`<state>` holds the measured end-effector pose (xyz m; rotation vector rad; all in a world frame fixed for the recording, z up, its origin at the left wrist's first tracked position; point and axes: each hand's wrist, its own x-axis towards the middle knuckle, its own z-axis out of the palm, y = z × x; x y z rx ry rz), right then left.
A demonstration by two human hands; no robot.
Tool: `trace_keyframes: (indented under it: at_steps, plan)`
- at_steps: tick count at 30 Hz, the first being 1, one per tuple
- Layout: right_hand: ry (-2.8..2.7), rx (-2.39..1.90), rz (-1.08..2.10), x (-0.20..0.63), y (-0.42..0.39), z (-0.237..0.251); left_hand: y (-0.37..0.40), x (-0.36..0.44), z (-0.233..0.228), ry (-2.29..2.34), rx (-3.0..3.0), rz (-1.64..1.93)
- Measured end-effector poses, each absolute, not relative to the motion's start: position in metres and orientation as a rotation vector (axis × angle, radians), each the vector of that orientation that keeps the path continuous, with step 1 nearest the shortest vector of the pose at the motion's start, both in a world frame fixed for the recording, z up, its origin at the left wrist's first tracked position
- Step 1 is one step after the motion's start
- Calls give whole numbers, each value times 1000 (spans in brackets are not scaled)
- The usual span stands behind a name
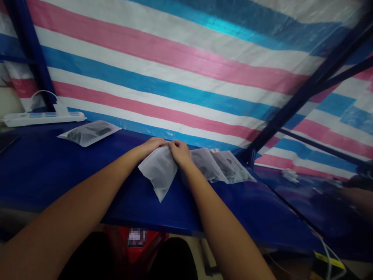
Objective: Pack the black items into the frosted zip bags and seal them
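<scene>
A frosted white plastic pouch (pixel 159 169) is pinched at its top edge between both hands, its lower corner hanging tilted below them.

Striped pink, white and blue tarp (pixel 180 58) backs a blue table (pixel 43 171)

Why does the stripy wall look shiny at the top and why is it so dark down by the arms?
Head view: light glares off the striped tarp, brightest on a blue stripe at the top. The blue table and both arms sit in dim shadow. The left hand and right hand pinch a frosted bag, fairly sharp. The right edge is dark and smeary.
</scene>
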<state>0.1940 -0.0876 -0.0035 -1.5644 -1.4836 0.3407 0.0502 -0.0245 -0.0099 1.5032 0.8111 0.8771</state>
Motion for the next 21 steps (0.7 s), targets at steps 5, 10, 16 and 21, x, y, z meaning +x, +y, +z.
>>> trace_keyframes:
  at_steps: [5,10,16,21]
  plan:
    - [-1450,-1570,253,193,-89,-1,-29,50,-9,741,1448,849]
    - [-1376,-1581,183,194,-89,0,-31,53,-6,755,1462,839]
    - [-1310,-1587,80,199,-92,4,-42,48,7,793,1517,764]
    - [-1256,-1545,-12,203,-94,11,-57,31,29,795,1804,726]
